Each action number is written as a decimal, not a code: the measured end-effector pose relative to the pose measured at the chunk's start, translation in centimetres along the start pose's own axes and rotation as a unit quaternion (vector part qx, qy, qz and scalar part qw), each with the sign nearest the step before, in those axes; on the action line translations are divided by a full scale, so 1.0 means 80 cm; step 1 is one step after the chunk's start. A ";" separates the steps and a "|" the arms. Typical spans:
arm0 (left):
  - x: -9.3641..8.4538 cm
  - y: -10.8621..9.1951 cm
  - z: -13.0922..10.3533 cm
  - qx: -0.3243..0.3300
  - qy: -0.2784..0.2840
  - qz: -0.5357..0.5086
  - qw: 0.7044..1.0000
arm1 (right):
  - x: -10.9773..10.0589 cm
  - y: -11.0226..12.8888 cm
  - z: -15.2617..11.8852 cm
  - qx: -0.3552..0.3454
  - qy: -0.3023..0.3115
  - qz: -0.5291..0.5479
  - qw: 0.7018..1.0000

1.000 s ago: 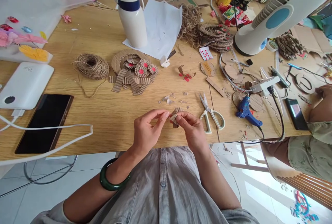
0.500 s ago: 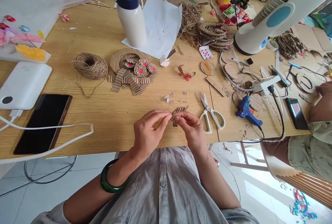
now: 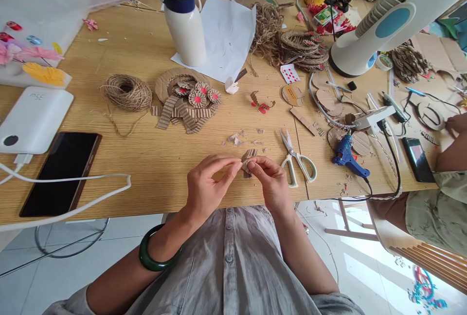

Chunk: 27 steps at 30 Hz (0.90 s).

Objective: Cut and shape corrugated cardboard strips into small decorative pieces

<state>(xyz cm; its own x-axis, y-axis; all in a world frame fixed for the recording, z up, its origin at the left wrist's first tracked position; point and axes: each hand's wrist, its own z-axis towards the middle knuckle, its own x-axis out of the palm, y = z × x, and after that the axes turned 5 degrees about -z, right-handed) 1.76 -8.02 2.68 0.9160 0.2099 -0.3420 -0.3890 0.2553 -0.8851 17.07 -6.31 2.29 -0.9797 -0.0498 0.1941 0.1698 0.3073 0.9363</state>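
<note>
My left hand [image 3: 208,183] and my right hand [image 3: 270,178] meet fingertip to fingertip near the table's front edge. Between them they pinch a small strip of corrugated cardboard [image 3: 249,156], part of it hidden by my fingers. Pale paper scraps [image 3: 235,138] lie just beyond my fingertips. Open-bladed scissors [image 3: 293,156] with cream handles rest right of my right hand. Farther off sit a curled cardboard piece with red bits [image 3: 261,104] and a round cardboard piece with strips and red-centred rosettes [image 3: 197,96].
Twine [image 3: 126,92], a phone [image 3: 60,174] and a power bank [image 3: 34,119] are at left. A white flask [image 3: 185,27] stands behind. To the right are a blue glue gun [image 3: 349,157], a power strip [image 3: 375,118], a white fan [image 3: 383,27] and another person's hand [image 3: 458,122].
The cardboard strip has tilted more upright between my fingertips and shows more. My hands have shifted only slightly. The other person's hand at the far right has moved a little.
</note>
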 end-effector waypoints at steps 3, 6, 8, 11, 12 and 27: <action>0.000 0.003 -0.002 0.017 0.010 0.010 1.000 | 0.001 0.002 -0.001 -0.007 0.007 -0.013 1.000; 0.000 0.004 -0.001 0.009 0.020 0.020 1.000 | 0.001 0.003 -0.002 -0.002 0.015 -0.018 1.000; -0.002 0.004 0.000 -0.012 0.013 0.023 1.000 | 0.001 0.003 -0.002 0.003 0.013 -0.014 1.000; -0.004 0.003 0.001 -0.083 -0.014 0.010 0.996 | 0.001 0.003 -0.001 -0.002 0.004 -0.012 1.000; -0.005 0.003 0.001 -0.115 -0.011 0.001 0.993 | 0.001 0.003 0.000 -0.005 0.000 -0.014 1.000; 0.012 -0.002 0.010 -0.423 0.038 -0.447 0.788 | -0.007 0.017 -0.001 -0.043 0.028 -0.110 0.993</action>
<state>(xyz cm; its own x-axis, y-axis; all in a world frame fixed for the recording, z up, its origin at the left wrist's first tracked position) 2.63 -7.10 2.75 0.8023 0.2381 0.5474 0.5899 -0.4568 -0.6659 17.88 -5.94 3.49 -0.9872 -0.1595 -0.0043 -0.0368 0.2014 0.9788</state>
